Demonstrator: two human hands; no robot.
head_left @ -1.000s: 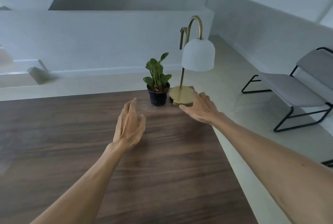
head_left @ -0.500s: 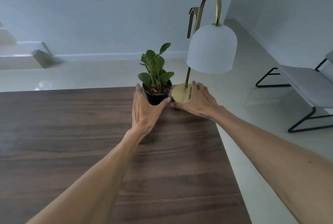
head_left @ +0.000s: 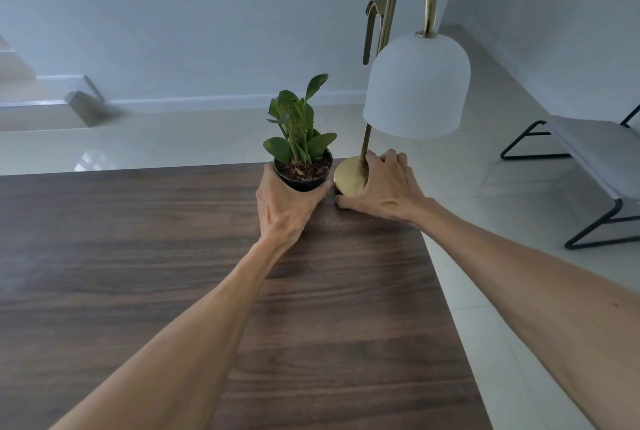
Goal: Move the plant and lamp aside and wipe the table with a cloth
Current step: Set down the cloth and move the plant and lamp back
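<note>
A small green plant (head_left: 300, 132) in a black pot stands at the far right corner of the dark wooden table (head_left: 138, 274). My left hand (head_left: 285, 203) grips the pot from the near side, thumb and fingers curled round it. Right beside it stands a brass lamp (head_left: 415, 83) with a white dome shade and a round brass base. My right hand (head_left: 384, 184) holds that base, fingers over its right side and thumb against its front edge. No cloth is in view.
The table's right edge runs just past the lamp, with pale tiled floor (head_left: 502, 222) beyond. A grey chair (head_left: 595, 159) on a black frame stands on the floor at the right. A white low wall (head_left: 207, 31) lies behind the table.
Both hands reached forward from mid-table. The left hand closed round the pot, and the right hand settled over the lamp's base. The view has come closer to both.
</note>
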